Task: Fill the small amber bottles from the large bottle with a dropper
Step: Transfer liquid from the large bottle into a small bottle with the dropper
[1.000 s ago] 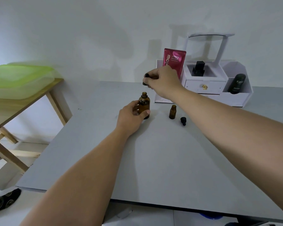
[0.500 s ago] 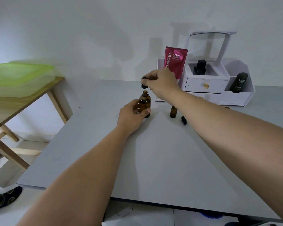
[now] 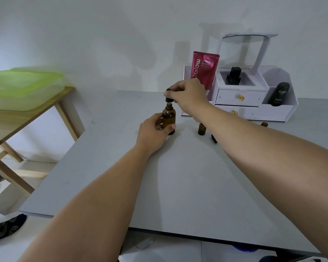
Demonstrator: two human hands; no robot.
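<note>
The large amber bottle (image 3: 169, 118) stands upright on the grey table (image 3: 178, 186), its neck uncapped. My left hand (image 3: 153, 131) grips its body from the near left. My right hand (image 3: 187, 95) pinches the black dropper cap (image 3: 169, 99) directly above the bottle's mouth; the glass tube is too faint to make out. To the right stands a small amber bottle (image 3: 201, 128) without a cap, with a small black cap (image 3: 214, 138) lying beside it. Another small amber bottle (image 3: 264, 124) peeks out behind my right forearm.
A white cosmetic organiser (image 3: 254, 104) with drawers stands at the back right, holding a pink tube (image 3: 204, 69), a black box and a dark bottle (image 3: 278, 94). A wooden side table (image 3: 23, 118) with a green plastic lid stands to the left.
My right hand has lowered the dropper cap from well above the large bottle to just over its mouth. My left hand has kept its hold on the bottle.
</note>
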